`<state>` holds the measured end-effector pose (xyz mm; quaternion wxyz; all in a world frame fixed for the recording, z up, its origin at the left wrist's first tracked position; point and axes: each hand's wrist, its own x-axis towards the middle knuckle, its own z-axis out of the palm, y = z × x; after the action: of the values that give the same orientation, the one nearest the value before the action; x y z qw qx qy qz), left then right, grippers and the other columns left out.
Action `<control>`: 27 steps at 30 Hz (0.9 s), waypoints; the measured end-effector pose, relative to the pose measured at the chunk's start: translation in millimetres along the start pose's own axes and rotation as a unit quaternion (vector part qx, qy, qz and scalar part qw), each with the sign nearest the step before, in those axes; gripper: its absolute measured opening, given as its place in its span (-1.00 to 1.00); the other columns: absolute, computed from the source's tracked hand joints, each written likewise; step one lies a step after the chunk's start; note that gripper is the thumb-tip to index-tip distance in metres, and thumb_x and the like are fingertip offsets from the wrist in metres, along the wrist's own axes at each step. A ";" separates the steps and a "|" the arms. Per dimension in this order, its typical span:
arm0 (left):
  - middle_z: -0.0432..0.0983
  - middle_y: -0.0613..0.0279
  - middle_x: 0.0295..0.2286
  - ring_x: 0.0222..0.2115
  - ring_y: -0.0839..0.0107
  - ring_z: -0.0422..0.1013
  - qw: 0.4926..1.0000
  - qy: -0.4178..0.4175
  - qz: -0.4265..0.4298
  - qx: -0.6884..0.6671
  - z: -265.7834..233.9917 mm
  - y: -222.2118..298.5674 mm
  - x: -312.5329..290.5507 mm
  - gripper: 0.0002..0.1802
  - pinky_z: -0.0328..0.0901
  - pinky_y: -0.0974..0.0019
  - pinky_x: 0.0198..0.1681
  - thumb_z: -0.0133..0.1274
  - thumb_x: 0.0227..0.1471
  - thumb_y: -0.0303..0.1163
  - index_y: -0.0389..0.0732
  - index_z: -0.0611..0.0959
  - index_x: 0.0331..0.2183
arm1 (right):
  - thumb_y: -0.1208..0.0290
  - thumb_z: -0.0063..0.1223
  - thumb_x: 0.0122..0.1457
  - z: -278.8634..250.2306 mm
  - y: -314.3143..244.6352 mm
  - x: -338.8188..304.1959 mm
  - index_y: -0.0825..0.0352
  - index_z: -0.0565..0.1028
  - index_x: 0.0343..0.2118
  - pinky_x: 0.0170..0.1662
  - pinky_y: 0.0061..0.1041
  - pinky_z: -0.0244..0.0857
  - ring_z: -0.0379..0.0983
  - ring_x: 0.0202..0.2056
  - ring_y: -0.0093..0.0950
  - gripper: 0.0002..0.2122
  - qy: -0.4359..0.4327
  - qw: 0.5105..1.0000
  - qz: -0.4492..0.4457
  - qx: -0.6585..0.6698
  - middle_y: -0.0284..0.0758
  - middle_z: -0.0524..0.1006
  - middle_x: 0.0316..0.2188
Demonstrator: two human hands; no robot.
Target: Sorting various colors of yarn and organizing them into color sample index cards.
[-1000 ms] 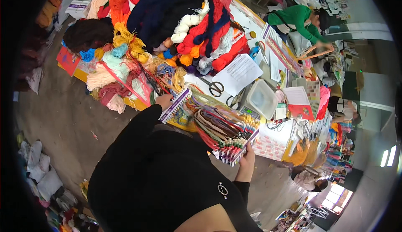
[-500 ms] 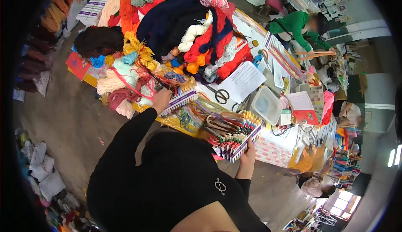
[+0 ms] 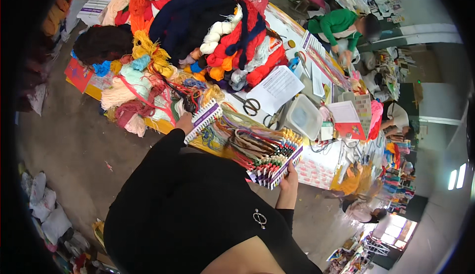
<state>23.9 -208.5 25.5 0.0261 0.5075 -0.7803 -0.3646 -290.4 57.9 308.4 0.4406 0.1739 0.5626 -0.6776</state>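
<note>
My left hand [image 3: 184,123] is closed at the left end of a white thread card [image 3: 204,117] with a purple stripe and a row of notches along its edge. My fingertips there are partly hidden. My right hand [image 3: 289,180] grips the outer end of a fanned stack of similar thread cards [image 3: 283,167], held at the table's front edge. Many-coloured embroidery threads [image 3: 242,138] trail from the stack leftward across the table towards the single card.
A big heap of yarn skeins [image 3: 185,19] covers the table's far left. Black scissors [image 3: 247,104], a printed sheet [image 3: 275,90], a clear plastic tub [image 3: 303,117] and a basket [image 3: 362,110] lie beyond the threads. A co-worker in green [image 3: 336,26] stands at the far side.
The view has shifted slightly, moving the table leftward. The card at my left hand has tilted more steeply. My right hand keeps its stack. The co-worker's hands have come down from a stretched strand.
</note>
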 end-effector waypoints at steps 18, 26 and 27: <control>0.17 0.43 -0.48 -0.42 0.65 0.13 0.850 -0.208 0.153 -0.458 -139.8 154.2 -13.7 -0.80 0.14 0.51 -0.37 -0.08 0.07 -0.31 -0.23 0.33 -0.37 | 0.40 -0.02 0.10 95.9 98.4 22.4 0.37 0.34 -0.09 -0.07 -0.28 0.29 0.39 -0.16 -0.32 -0.69 -0.142 0.984 0.028 0.102 -0.22 0.46 -0.20; 0.19 0.09 -0.54 -0.51 0.22 0.22 0.893 -0.101 0.238 -0.369 -124.7 164.0 -39.0 -0.78 0.14 0.23 -0.38 -0.24 0.13 -0.28 -0.26 0.27 -0.39 | 0.38 -0.03 0.11 137.1 135.3 33.9 0.38 0.34 -0.10 -0.08 -0.31 0.30 0.41 -0.17 -0.34 -0.69 -0.157 0.984 0.083 0.014 -0.23 0.46 -0.18; 0.22 0.05 -0.52 -0.49 0.17 0.25 0.902 -0.106 0.227 -0.352 -126.5 163.6 -35.7 -0.77 0.15 0.20 -0.38 -0.24 0.13 -0.27 -0.26 0.27 -0.38 | 0.38 -0.03 0.11 139.4 134.2 36.5 0.38 0.34 -0.10 -0.09 -0.31 0.31 0.42 -0.18 -0.34 -0.69 -0.145 0.986 0.084 0.010 -0.23 0.46 -0.19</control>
<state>-33.3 -212.4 227.4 0.2020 0.2326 -0.6936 -0.6511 -167.9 -81.6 242.6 0.5711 0.1251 0.4696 -0.6616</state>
